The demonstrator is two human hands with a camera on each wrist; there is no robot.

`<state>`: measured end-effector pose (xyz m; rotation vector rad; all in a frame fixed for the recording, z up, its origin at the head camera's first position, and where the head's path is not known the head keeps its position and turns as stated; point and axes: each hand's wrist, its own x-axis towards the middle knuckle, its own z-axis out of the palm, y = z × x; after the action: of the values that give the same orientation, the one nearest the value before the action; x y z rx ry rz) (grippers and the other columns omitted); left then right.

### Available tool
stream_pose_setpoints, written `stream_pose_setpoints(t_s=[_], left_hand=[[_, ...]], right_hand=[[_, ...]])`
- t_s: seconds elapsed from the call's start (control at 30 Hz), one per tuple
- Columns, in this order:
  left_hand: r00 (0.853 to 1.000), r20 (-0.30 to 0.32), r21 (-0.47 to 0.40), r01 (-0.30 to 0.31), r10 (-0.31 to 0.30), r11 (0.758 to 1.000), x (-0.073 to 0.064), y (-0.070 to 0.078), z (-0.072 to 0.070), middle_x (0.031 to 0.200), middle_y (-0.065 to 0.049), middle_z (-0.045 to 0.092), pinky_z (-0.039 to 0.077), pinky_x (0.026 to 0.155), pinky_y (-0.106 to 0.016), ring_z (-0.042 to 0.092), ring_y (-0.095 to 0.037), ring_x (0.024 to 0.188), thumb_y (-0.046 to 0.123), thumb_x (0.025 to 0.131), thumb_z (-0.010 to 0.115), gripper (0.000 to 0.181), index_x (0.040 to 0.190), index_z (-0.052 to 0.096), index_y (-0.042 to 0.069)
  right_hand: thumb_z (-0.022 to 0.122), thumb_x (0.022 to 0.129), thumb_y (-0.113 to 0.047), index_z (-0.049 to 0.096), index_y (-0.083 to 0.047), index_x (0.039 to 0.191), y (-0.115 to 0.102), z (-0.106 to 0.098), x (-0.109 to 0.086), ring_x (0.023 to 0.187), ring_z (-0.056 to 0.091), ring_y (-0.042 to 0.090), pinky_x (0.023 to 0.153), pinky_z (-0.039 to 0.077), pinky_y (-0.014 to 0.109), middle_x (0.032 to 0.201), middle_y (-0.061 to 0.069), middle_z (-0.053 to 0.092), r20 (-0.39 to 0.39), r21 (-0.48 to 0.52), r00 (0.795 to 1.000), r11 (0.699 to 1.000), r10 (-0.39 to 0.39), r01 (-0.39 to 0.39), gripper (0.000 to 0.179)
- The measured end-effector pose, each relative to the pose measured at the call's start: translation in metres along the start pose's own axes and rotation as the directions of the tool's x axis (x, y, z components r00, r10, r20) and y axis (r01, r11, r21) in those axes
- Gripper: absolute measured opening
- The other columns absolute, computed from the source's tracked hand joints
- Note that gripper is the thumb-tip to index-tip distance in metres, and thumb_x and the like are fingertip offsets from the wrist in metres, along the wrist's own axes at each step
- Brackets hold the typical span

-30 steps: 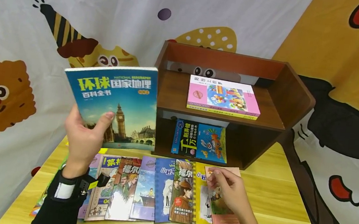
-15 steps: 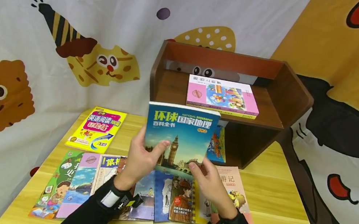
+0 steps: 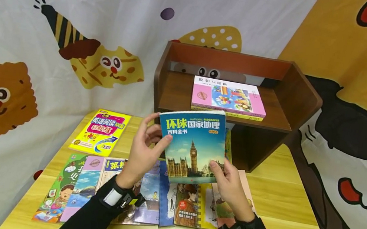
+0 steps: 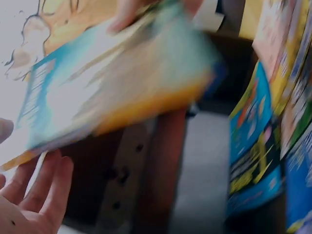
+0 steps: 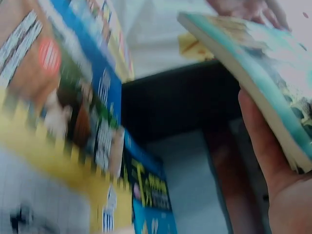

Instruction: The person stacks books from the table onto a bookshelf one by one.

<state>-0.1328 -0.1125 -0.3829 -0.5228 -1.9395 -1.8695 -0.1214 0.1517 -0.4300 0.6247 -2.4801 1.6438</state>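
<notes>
In the head view a thick blue-green book (image 3: 193, 149) with a clock tower on its cover is held up in front of the bookshelf, tilted with its cover towards me. My left hand (image 3: 144, 149) is at its left edge, thumb on the cover and fingers bent at the edge. At the lower right corner my right hand (image 3: 230, 190) grips the book, thumb on the cover and fingers behind. The left wrist view shows the book (image 4: 131, 83) blurred, with the left fingers (image 4: 53, 190) below it. In the right wrist view a right finger (image 5: 263, 136) lies under the book (image 5: 263, 63).
The brown bookshelf (image 3: 280, 106) carries a small stack of pink and yellow books (image 3: 228, 98) on its upper shelf. A row of overlapping books stretches along the wooden table (image 3: 287, 211), from a green book (image 3: 58, 191) rightward. A yellow workbook (image 3: 99, 131) lies at the back left.
The blue-green book has come from the left to the middle and lower, in front of the shelf. My right hand has left the book row and taken hold of it. The left fingers now show beside its edge.
</notes>
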Motion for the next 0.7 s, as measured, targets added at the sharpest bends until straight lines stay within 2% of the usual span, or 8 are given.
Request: stream_pose_setpoints(t_s=[0.1, 0.2, 0.23, 0.33, 0.4, 0.47, 0.57, 0.7], left_hand=[[0.998, 0.06, 0.053, -0.035, 0.032, 0.998, 0.009, 0.007, -0.014, 0.117, -0.015, 0.06, 0.05, 0.083, -0.041, 0.057, -0.027, 0.099, 0.004, 0.088, 0.06, 0.069, 0.146, 0.025, 0.016], [0.976, 0.213, 0.141, -0.066, 0.035, 0.988, 0.015, 0.012, -0.023, 0.123, -0.013, 0.06, 0.051, 0.082, -0.044, 0.06, -0.023, 0.094, 0.007, 0.09, 0.059, 0.071, 0.148, 0.022, 0.021], [0.963, 0.268, 0.169, -0.082, 0.034, 0.982, 0.016, 0.012, -0.023, 0.122, -0.012, 0.061, 0.052, 0.081, -0.044, 0.061, -0.021, 0.091, 0.008, 0.09, 0.059, 0.071, 0.148, 0.022, 0.022], [0.91, 0.414, 0.236, -0.116, 0.008, 0.965, 0.013, 0.003, -0.019, 0.124, -0.005, 0.06, 0.054, 0.075, -0.039, 0.061, -0.013, 0.09, 0.014, 0.09, 0.06, 0.071, 0.149, 0.022, 0.026], [0.876, 0.483, 0.273, -0.147, -0.004, 0.951, 0.009, -0.008, -0.013, 0.132, 0.001, 0.053, 0.054, 0.078, -0.035, 0.058, -0.008, 0.098, 0.017, 0.091, 0.059, 0.07, 0.149, 0.02, 0.027], [0.852, 0.523, 0.3, -0.17, -0.012, 0.939, 0.004, -0.022, -0.008, 0.139, 0.008, 0.045, 0.053, 0.081, -0.031, 0.054, -0.004, 0.106, 0.02, 0.093, 0.057, 0.069, 0.149, 0.018, 0.028], [0.845, 0.534, 0.332, -0.219, 0.008, 0.918, -0.001, -0.041, -0.004, 0.147, 0.013, 0.033, 0.048, 0.092, -0.03, 0.048, -0.003, 0.116, 0.021, 0.095, 0.053, 0.066, 0.15, 0.017, 0.027], [0.866, 0.496, 0.321, -0.25, 0.063, 0.914, -0.006, -0.05, -0.005, 0.151, 0.008, 0.029, 0.045, 0.097, -0.035, 0.044, -0.007, 0.121, 0.018, 0.095, 0.052, 0.064, 0.149, 0.019, 0.024]], right_hand=[[0.047, 0.098, -0.013, 0.056, -0.013, 0.095, 0.007, -0.013, -0.002, 0.048, 0.041, 0.001, 0.054, 0.046, 0.03, 0.062, -0.006, 0.039, 0.046, -0.022, 0.998, 0.999, -0.04, 0.041, 0.009], [0.048, 0.096, -0.004, 0.058, -0.011, 0.094, 0.019, -0.025, -0.002, 0.042, 0.037, 0.004, 0.046, 0.041, 0.027, 0.057, -0.005, 0.034, 0.104, -0.02, 0.987, 0.992, -0.122, 0.124, 0.012], [0.048, 0.095, -0.002, 0.058, -0.012, 0.094, 0.024, -0.028, -0.002, 0.041, 0.033, 0.005, 0.045, 0.039, 0.027, 0.056, -0.005, 0.03, 0.125, -0.017, 0.981, 0.988, -0.15, 0.154, 0.014], [0.049, 0.094, 0.001, 0.059, -0.015, 0.094, 0.04, -0.037, -0.001, 0.054, 0.043, 0.01, 0.053, 0.041, 0.03, 0.062, -0.004, 0.039, 0.189, -0.018, 0.963, 0.98, -0.193, 0.2, 0.019], [0.049, 0.095, -0.002, 0.06, -0.018, 0.097, 0.048, -0.04, -0.001, 0.067, 0.052, 0.011, 0.062, 0.045, 0.033, 0.071, -0.004, 0.051, 0.232, -0.039, 0.958, 0.982, -0.17, 0.184, 0.02], [0.048, 0.096, -0.009, 0.061, -0.018, 0.103, 0.054, -0.041, -0.001, 0.077, 0.058, 0.013, 0.069, 0.05, 0.039, 0.081, -0.001, 0.06, 0.273, -0.054, 0.955, 0.99, -0.113, 0.133, 0.017], [0.049, 0.097, -0.021, 0.057, -0.014, 0.123, 0.059, -0.041, -0.004, 0.106, 0.056, 0.023, 0.085, 0.048, 0.054, 0.114, 0.009, 0.063, 0.302, -0.103, 0.953, 0.994, 0.001, 0.032, 0.028], [0.051, 0.096, -0.031, 0.043, -0.016, 0.139, 0.064, -0.039, -0.005, 0.129, 0.035, 0.029, 0.097, 0.033, 0.065, 0.142, 0.013, 0.043, 0.286, -0.104, 0.953, 0.992, 0.1, -0.073, 0.046]])
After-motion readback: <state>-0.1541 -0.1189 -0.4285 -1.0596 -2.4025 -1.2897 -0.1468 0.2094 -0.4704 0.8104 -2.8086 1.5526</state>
